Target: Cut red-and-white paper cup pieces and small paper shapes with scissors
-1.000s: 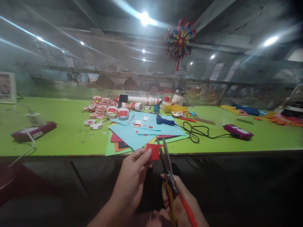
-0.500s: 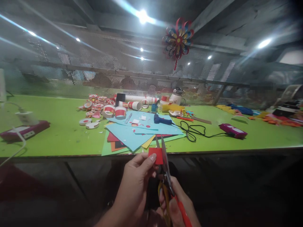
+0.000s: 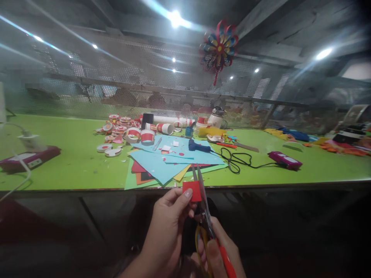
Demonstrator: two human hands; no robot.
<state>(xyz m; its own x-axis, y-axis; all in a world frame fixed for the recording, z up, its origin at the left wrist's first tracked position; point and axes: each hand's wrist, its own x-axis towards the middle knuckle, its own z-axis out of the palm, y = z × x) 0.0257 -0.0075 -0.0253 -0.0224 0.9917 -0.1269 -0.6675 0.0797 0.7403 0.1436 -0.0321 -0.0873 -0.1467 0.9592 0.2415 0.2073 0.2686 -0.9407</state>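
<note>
My left hand (image 3: 166, 227) pinches a small red paper square (image 3: 193, 190) between thumb and fingers, just below the table's front edge. My right hand (image 3: 217, 251) grips scissors (image 3: 203, 206) with yellow and red handles. Their slightly parted blades point upward along the right side of the red square, touching it. Both hands sit close together in front of the green table (image 3: 72, 162).
A stack of coloured paper sheets (image 3: 165, 164) lies at the near table edge. Behind it are red-and-white paper cups (image 3: 147, 137), a blue glue gun (image 3: 198, 146) with a black cord, and purple boxes at left (image 3: 27, 159) and right (image 3: 285, 160). A paper pinwheel (image 3: 218, 46) hangs overhead.
The red square has moved right against the scissors' blades, and the blades have closed somewhat on its edge. My view has shifted slightly.
</note>
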